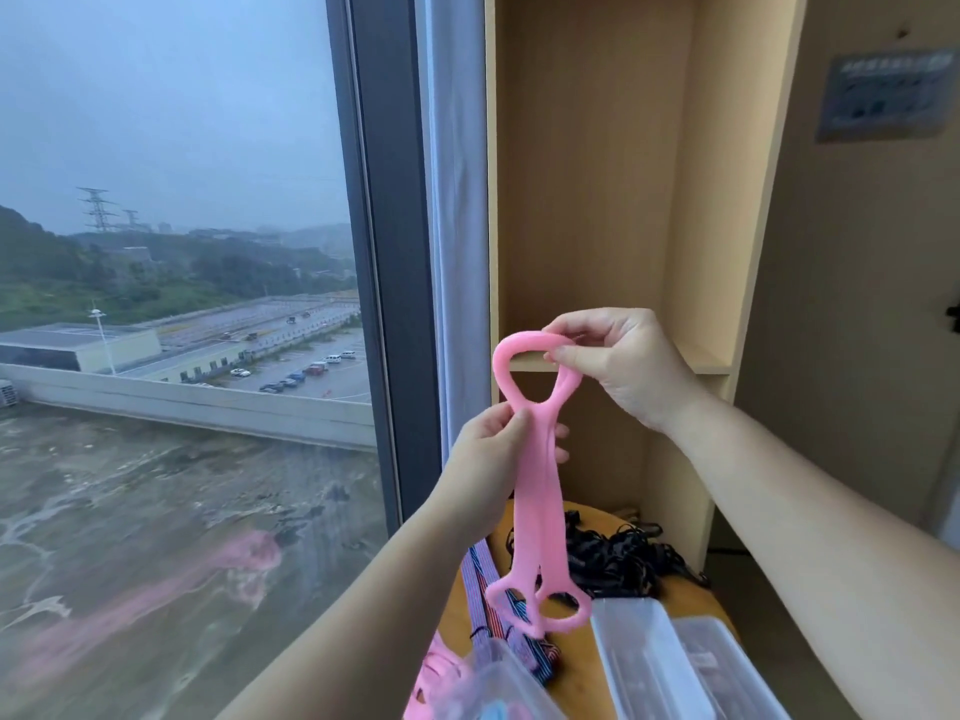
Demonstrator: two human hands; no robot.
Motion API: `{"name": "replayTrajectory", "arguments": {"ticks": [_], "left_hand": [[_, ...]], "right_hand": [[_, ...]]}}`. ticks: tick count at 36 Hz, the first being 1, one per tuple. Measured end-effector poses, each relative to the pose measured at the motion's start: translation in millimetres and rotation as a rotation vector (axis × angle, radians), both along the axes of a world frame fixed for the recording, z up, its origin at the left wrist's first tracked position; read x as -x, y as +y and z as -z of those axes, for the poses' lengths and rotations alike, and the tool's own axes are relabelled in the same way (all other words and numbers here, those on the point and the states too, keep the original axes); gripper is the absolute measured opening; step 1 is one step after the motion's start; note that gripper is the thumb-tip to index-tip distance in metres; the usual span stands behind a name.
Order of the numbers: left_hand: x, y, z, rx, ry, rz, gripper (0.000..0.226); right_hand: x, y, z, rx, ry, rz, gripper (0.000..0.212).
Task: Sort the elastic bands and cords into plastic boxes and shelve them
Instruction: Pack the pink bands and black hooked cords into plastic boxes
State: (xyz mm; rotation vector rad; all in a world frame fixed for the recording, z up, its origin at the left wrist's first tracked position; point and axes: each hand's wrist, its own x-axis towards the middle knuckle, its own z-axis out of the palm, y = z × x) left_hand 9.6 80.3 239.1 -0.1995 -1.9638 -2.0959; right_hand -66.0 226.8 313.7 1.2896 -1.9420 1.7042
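Right hand (618,356): pinched the top loop of the pink elastic band (537,511).
Left hand (491,449): gripped its middle.
Below: black cords (618,556) on round table (582,672).

round orange-brown wooden table (571,683), low in view. on it: tangled heap of thin black cords (618,558) at far side; flat purple striped elastic bands (485,579) along left edge; two clear rectangular plastic boxes (644,662) side by side at right; loose pink elastic bands (434,678) at near left. pale wooden shelf unit (587,200) behind table.
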Motion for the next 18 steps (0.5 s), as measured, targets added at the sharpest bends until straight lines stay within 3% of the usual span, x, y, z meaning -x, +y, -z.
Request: {"name": "replayTrajectory", "arguments": {"ticks": [6, 9, 13, 16, 18], "left_hand": [[-2, 4, -6, -0.114, -0.018, 0.04, 0.028], [-4, 4, -11, -0.201, 0.02, 0.145, 0.026], [-7, 4, -14, -0.295, 0.003, 0.221, 0.048], [-5, 4, -8, -0.219, 0.003, 0.148, 0.057], [-4, 4, -4, -0.183, 0.021, 0.113, 0.047]], "right_hand": [[-3, 2, 16, -0.152, 0.394, 0.074, 0.03], [-2, 5, 24, -0.209, 0.474, 0.08, 0.032], [-2, 11, 27, -0.27, 0.594, 0.111, 0.031], [-8, 10, 26, -0.283, 0.684, 0.093, 0.026], [-10, 9, 30, -0.259, 0.659, 0.085, 0.025]]}}
